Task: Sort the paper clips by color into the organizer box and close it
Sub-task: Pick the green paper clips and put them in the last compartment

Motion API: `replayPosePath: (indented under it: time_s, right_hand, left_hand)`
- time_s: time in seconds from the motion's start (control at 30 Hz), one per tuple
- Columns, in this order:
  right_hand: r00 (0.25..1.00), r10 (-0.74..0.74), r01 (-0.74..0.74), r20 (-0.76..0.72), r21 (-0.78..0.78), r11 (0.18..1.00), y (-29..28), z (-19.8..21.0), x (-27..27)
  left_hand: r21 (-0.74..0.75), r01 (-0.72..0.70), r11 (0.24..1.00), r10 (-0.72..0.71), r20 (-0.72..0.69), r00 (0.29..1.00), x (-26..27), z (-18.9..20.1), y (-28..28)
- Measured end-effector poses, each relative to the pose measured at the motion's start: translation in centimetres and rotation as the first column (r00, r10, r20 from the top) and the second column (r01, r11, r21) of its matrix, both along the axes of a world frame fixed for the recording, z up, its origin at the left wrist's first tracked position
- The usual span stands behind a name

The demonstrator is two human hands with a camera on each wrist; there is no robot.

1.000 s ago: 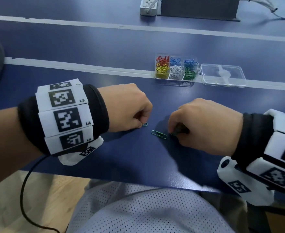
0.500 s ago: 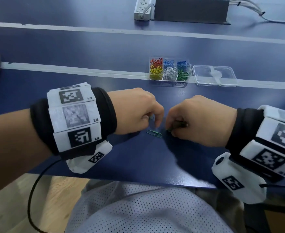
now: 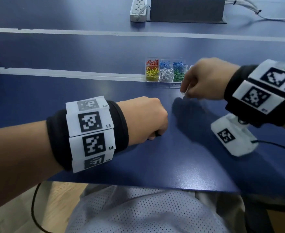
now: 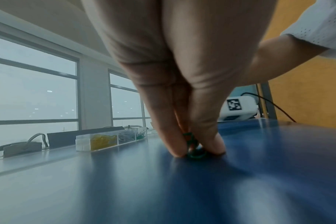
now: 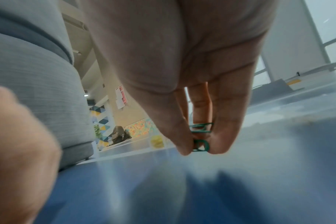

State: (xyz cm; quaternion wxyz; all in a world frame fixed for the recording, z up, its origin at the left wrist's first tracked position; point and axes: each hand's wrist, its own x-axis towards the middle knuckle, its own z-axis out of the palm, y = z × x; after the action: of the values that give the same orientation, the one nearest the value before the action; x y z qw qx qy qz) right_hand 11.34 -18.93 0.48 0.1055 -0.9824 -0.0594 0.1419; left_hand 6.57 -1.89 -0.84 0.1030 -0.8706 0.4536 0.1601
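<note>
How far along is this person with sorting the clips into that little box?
Nearly finished. The organizer box already holds red, yellow, blue, white and green clips in separate compartments. In hand: the right hand, lifted beside the box, pinches green clips, and the left hand pinches more green clips against the table. Left: dropping those into the green compartment and closing the box, which stands open.

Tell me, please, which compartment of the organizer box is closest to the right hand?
The near-right compartment holding green clips; the right hand hovers just beside it, while the yellow and red ones sit at the box's far end.
</note>
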Motion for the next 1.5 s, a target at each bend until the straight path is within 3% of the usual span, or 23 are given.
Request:
replayPosePath:
  time_s: [0.17, 0.3, 0.5, 0.63, 0.93, 1.13, 1.3, 1.5]
  right_hand:
    - [0.984, -0.105, 0.098, 0.146, 0.056, 0.994, 0.3, 0.8, 3.7]
    - [0.979, -0.133, 0.128, 0.153, 0.044, 0.991, 1.0, 0.9, 5.1]
    - [0.962, -0.164, 0.139, 0.218, 0.125, 0.982, 1.0, 0.9, 5.0]
    - [0.953, -0.192, 0.151, 0.233, 0.184, 0.971, 0.1, 1.2, 4.4]
    - [0.946, -0.22, 0.196, 0.238, 0.121, 0.973, -4.3, -0.1, 2.7]
    - [0.951, -0.206, 0.175, 0.231, 0.149, 0.973, -5.1, -0.5, 2.3]
    - [0.959, -0.037, -0.002, 0.281, 0.137, 0.991, -3.7, -0.7, 1.5]
    - [0.966, -0.012, -0.015, 0.259, 0.101, 0.995, -2.8, -0.7, 1.5]
  left_hand:
    - [-0.013, -0.001, 1.0, 0.0, -0.051, 0.999, 0.4, 0.5, -0.2]
    - [-0.137, -0.112, 0.984, 0.094, -0.13, 0.987, 1.5, 1.1, -0.1]
    - [-0.421, -0.311, 0.852, 0.287, -0.122, 0.95, 5.8, 2.9, -1.2]
    - [-0.545, -0.299, 0.783, 0.341, -0.025, 0.94, 9.2, 3.5, -3.3]
    - [-0.382, -0.166, 0.909, 0.198, 0.046, 0.979, 11.0, 2.2, -7.2]
    - [-0.432, -0.217, 0.875, 0.266, 0.056, 0.962, 11.8, 2.8, -6.0]
    - [-0.404, -0.328, 0.854, 0.39, 0.079, 0.918, 12.2, 1.8, -4.8]
    - [-0.362, -0.303, 0.881, 0.36, 0.099, 0.928, 11.6, 1.2, -5.3]
